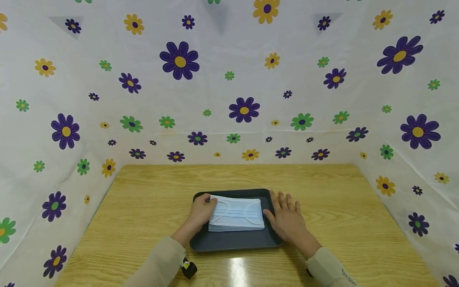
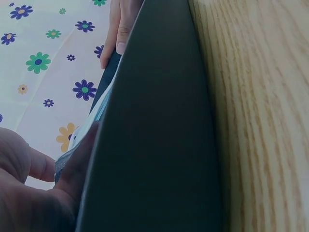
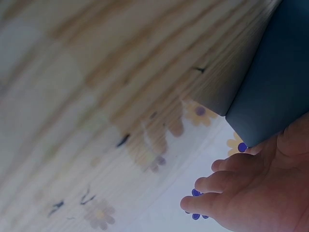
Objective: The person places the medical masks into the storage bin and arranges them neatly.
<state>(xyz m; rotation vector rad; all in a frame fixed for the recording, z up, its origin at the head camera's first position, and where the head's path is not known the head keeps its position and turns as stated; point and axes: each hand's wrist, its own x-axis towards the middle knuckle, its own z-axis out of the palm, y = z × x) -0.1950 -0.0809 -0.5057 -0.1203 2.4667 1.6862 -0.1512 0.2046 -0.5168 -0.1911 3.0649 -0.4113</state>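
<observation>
A stack of light blue pleated face masks [image 1: 236, 214] with white ear loops lies in a dark grey rectangular tray [image 1: 236, 242]. My left hand [image 1: 201, 211] pinches the stack at its left edge, thumb on top. In the left wrist view, that hand [image 2: 29, 193] reaches over the tray's tall dark side [image 2: 159, 121] to the edge of the masks [image 2: 91, 126]. My right hand [image 1: 288, 221] lies palm down with straight, spread fingers along the tray's right rim. The right wrist view shows its palm [image 3: 270, 193] against the tray's corner [image 3: 270, 87].
The tray stands on a wood-grain table [image 1: 150, 207]. A white cloth with purple, yellow and green flowers [image 1: 215, 95] rises behind the table and on both sides. A small black object [image 1: 189, 269] sits below the left sleeve.
</observation>
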